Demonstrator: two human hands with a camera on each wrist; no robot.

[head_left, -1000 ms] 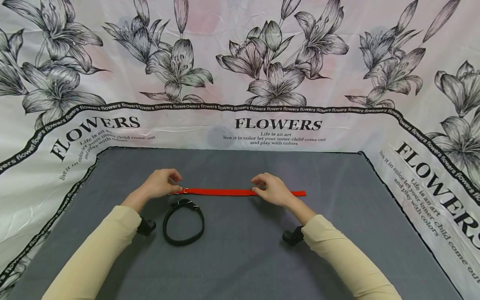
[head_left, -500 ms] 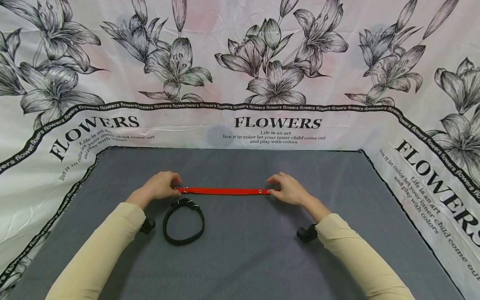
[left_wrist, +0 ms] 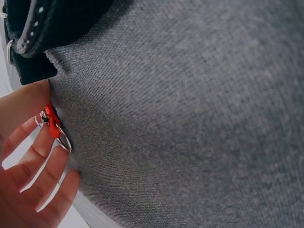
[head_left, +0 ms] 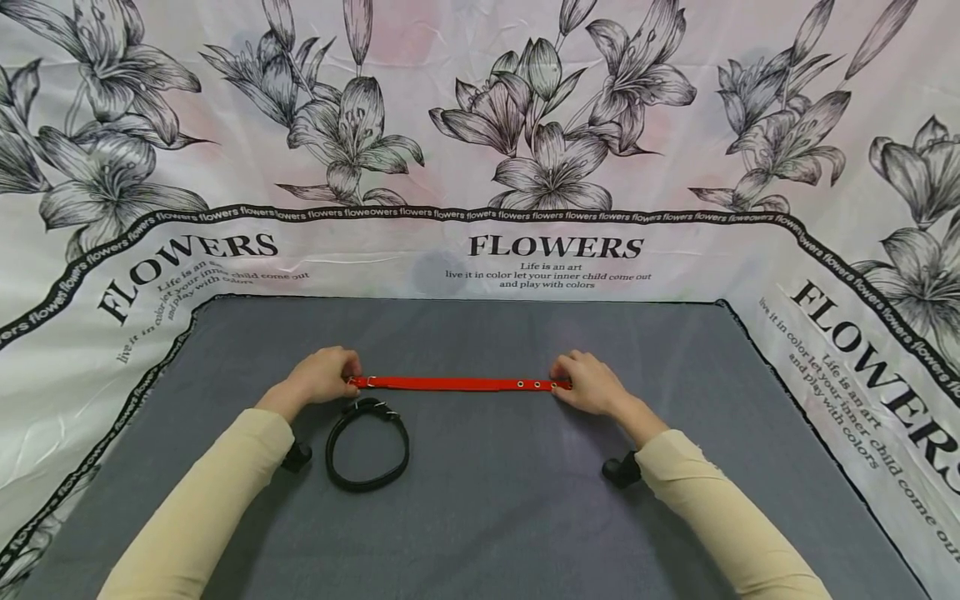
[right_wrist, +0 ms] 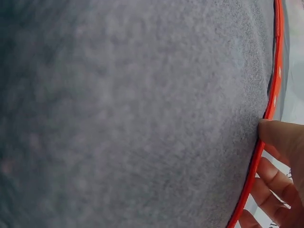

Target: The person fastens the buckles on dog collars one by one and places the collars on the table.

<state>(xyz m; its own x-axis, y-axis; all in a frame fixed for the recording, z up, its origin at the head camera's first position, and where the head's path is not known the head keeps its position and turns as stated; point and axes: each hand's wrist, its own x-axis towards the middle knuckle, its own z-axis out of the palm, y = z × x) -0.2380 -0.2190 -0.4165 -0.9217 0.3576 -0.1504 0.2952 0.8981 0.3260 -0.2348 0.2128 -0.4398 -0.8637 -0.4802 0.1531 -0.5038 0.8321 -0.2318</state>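
Red strap (head_left: pixel 457 384) lies flat and straight on the grey tabletop (head_left: pixel 495 500), stretched between both hands. Left hand (head_left: pixel 321 377) pinches its ring end, fingers (left_wrist: pixel 45 142) curled on it. Right hand (head_left: pixel 592 385) pinches the eyelet end, fingers (right_wrist: pixel 280 137) closed on strap. Black collar (head_left: pixel 367 443) coiled just below left hand.

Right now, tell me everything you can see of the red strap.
The red strap is a narrow, flat band, fabric by the look of it, lying straight across the grey mat. Small metal rings sit at its left end and metal-rimmed eyelets near its right end. The left hand pinches the ring end; the right hand holds the eyelet end. A coiled black collar lies just in front, apart.
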